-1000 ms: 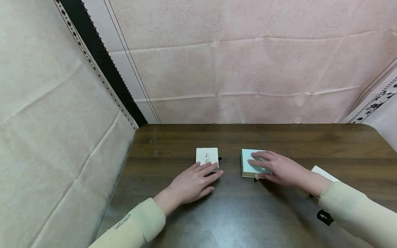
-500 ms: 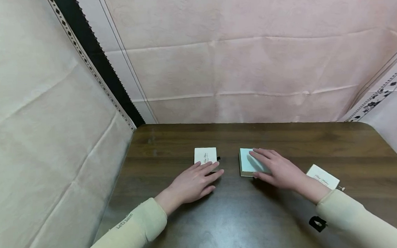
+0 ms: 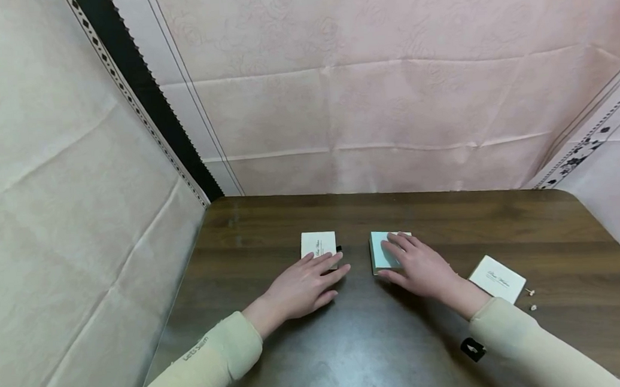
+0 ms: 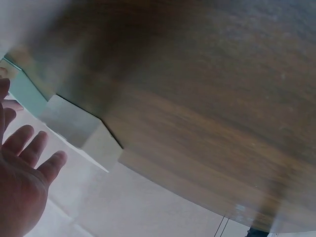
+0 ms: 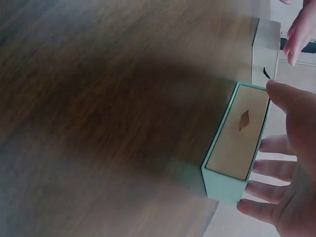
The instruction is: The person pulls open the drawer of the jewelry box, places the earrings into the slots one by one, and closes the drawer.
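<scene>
My left hand (image 3: 297, 287) lies with its fingers spread, fingertips over the near edge of a small white box (image 3: 317, 242) with printed script. A short black tab sticks out of that box's right side. To the right, my right hand (image 3: 423, 269) rests on a mint-green box (image 3: 384, 254), fingers extended over its top and thumb at the near edge. The right wrist view shows the mint box (image 5: 224, 182) with its cream inner end facing the camera, a small brown diamond-shaped mark (image 5: 244, 120) in the middle. There the thumb touches an upper corner.
Beyond my right wrist a second white printed box (image 3: 498, 279) lies at an angle. Two tiny pale pieces (image 3: 531, 292) are beside it. Near the right sleeve lies a small black piece (image 3: 472, 349) with a white mark. Pale cloth (image 3: 390, 104) hangs behind the wooden table (image 3: 268, 214).
My right hand has shifted slightly left over the mint box, its thumb moving toward the box's left corner. More of the angled white box shows now. My left hand stays nearly still.
</scene>
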Tool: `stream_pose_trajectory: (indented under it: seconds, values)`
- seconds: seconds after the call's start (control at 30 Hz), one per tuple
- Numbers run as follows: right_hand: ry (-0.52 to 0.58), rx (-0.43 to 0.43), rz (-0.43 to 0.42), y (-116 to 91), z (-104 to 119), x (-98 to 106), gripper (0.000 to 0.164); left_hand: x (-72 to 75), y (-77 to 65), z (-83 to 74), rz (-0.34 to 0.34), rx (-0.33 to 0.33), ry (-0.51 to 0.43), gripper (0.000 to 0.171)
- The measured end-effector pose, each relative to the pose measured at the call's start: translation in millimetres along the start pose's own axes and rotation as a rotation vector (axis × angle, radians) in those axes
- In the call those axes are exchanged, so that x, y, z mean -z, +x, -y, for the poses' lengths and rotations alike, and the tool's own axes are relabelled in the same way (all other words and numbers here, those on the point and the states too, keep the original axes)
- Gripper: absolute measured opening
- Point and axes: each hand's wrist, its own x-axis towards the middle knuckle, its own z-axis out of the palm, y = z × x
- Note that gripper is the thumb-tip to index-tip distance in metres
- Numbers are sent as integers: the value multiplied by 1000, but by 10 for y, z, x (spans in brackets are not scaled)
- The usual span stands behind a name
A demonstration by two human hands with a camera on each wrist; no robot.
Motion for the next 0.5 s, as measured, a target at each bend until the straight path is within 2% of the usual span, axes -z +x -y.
stream_pose_trajectory:
  seconds: [0.3,0.5]
  values:
    - [-20,-1,-16,73,-13,-38,59,70,28,-82,13,0,47,57]
    - [-22,-8,15,92,-38,-36,57,161,58,-150,31,0,47,55]
